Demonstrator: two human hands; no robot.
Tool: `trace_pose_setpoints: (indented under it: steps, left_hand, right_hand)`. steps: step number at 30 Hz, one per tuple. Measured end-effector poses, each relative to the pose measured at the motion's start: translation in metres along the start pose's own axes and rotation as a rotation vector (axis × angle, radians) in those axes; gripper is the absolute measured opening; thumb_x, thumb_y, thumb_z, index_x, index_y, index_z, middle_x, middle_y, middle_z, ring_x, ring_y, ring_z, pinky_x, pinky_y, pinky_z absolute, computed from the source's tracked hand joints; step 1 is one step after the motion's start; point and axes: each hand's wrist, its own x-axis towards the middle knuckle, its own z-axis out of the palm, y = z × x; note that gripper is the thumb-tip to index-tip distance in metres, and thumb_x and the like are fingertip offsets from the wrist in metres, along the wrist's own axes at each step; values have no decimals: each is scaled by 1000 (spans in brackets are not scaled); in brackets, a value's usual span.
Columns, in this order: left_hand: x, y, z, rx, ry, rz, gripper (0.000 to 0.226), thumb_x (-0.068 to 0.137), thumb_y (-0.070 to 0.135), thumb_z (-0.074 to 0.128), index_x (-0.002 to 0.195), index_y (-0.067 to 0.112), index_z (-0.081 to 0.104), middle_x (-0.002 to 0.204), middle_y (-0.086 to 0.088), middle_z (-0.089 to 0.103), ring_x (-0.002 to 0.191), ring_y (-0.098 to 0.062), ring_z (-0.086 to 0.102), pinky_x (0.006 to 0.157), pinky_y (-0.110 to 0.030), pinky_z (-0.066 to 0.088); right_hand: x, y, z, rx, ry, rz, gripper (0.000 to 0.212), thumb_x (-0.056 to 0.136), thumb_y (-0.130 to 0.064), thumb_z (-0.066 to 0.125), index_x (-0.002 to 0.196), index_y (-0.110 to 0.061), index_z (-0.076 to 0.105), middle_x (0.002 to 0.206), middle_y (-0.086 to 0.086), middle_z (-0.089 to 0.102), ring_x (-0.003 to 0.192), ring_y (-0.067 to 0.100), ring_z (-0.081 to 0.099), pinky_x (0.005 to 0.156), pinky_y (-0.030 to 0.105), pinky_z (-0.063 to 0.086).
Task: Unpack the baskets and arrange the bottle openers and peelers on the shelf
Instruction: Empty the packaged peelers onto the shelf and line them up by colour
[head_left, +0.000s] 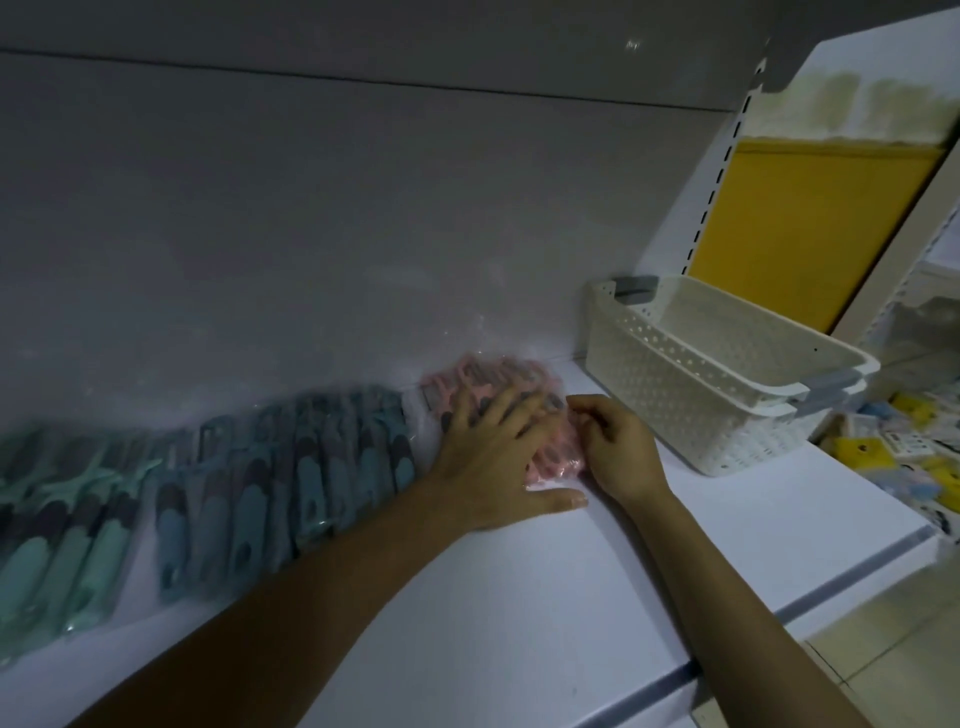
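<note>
A pile of pink peelers in clear plastic wrap lies on the white shelf against the back wall. My left hand lies flat on the pile with fingers spread. My right hand rests at the pile's right edge, its fingers curled on the wrap. To the left, a row of wrapped blue peelers and green peelers leans along the wall. Two stacked white perforated baskets stand at the right, and the top one looks empty.
The shelf's front edge runs diagonally at the lower right. A slotted white upright and a yellow panel rise behind the baskets. Small yellow and blue packets lie lower down at the far right.
</note>
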Motion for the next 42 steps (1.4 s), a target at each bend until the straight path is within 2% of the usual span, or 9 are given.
trace_pose_setpoints:
  steps: [4,10,16,22,28,31,35,38,42]
  left_hand:
    - [0,8,2,-148,92,-29,67,87,65,31,140,26,38,154,3,30,142,-24,22,111,-52,20]
    - [2,10,6,-231,107,17,59,85,51,37,135,21,45,147,1,41,141,-26,24,113,-48,18]
    - [-3,13,6,-198,127,11,61,85,53,36,132,17,46,143,-3,44,136,-27,31,109,-48,23]
    - [-2,13,6,-146,120,18,53,86,50,44,130,21,49,140,1,46,136,-25,30,109,-49,25]
    - [-2,12,8,-144,129,6,61,86,54,36,139,23,41,144,2,44,137,-25,32,110,-49,25]
    - [0,14,8,-125,105,14,58,88,54,33,139,28,38,145,2,41,137,-25,30,109,-53,26]
    - [3,15,-1,-112,-47,6,62,93,57,29,144,22,27,154,-3,24,143,-26,16,112,-59,14]
    - [-1,15,-25,-213,-128,-50,71,94,56,35,147,12,19,156,-6,17,144,-26,11,114,-58,4]
    - [-48,-5,-63,-218,58,-26,64,94,47,43,146,12,29,155,-6,24,144,-17,15,118,-46,2]
  right_hand:
    - [4,3,-2,-50,-47,125,28,94,-16,44,118,-20,58,109,5,69,99,26,64,91,45,48]
    - [45,-21,-1,54,-165,312,34,95,-13,46,128,-7,49,120,19,60,106,35,60,94,48,48]
    - [72,-44,10,5,-262,508,7,86,-4,57,88,3,59,88,22,60,71,27,58,61,35,49]
    - [64,-43,25,-386,47,118,13,86,-12,57,91,-3,65,90,14,66,84,30,64,72,37,53]
    - [74,-38,9,-249,-153,106,30,93,-20,49,68,-5,56,61,8,51,62,23,49,58,30,39]
    - [51,-31,6,-26,-302,28,39,101,-40,34,102,-16,65,107,3,66,93,15,58,90,32,43]
    - [43,-31,11,-31,-524,100,62,99,-55,19,146,-19,37,153,9,33,139,24,34,118,41,19]
    - [40,-52,8,-198,-232,-105,47,103,-40,30,131,-10,53,135,16,54,121,28,52,104,39,38]
    - [10,-91,24,120,-102,-206,28,101,-20,41,96,-7,65,89,6,68,82,20,61,76,31,47]
